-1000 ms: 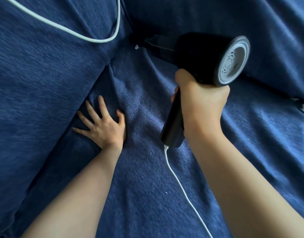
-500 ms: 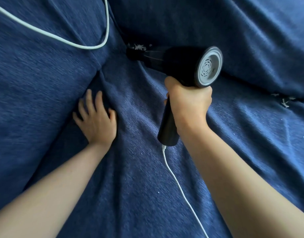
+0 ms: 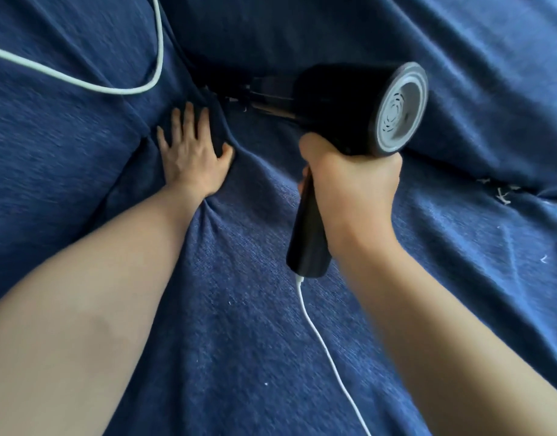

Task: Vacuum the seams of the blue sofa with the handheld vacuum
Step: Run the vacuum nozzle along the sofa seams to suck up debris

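since half a second ago the left hand (image 3: 192, 152) has slid further up the blue sofa (image 3: 239, 309), from the open seat fabric to just beside the corner where the cushions meet. it lies flat, fingers straight and spread, pressing the cloth down next to the seam (image 3: 204, 86). the handheld vacuum (image 3: 349, 108) has shifted with it; the white scraps seen at its tip earlier no longer show.

the right hand (image 3: 352, 184) has its grip wrapped tight round the black handle, holding the vacuum with its grey vented rear cap facing the camera. the narrow nozzle (image 3: 261, 102) points left into the dark gap at the corner seam, close to the left fingertips.

a white cord (image 3: 321, 344) runs from the handle base down across the seat, and loops over the left cushion.

judging from this, the corner looks nearly cleaned. white bits of debris (image 3: 500, 191) lie along the right-hand seam, well apart from the nozzle, so that stretch seems not yet done.
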The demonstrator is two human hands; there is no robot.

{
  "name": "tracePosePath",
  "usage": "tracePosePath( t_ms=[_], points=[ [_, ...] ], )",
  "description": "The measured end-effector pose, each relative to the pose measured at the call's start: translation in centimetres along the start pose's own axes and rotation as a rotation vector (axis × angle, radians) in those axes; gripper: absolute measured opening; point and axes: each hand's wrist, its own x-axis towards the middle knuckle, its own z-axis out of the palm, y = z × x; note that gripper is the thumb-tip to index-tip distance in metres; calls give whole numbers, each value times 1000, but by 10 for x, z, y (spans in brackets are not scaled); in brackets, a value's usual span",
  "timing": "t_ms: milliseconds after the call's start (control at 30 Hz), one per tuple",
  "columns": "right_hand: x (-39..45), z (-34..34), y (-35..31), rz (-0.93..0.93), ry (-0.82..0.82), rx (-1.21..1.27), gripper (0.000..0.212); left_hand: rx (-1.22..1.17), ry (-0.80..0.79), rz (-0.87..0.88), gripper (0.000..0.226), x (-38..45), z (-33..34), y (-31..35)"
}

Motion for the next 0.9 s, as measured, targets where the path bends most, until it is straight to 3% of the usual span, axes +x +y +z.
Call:
tracePosePath(
  t_ms=[433,900],
  points=[
    [18,14,-2,31,-5,-19,19,25,1,11,72,1,2,1],
    [23,-10,12,105,101,23,32,65,-33,5,71,0,-3,4]
  ],
)
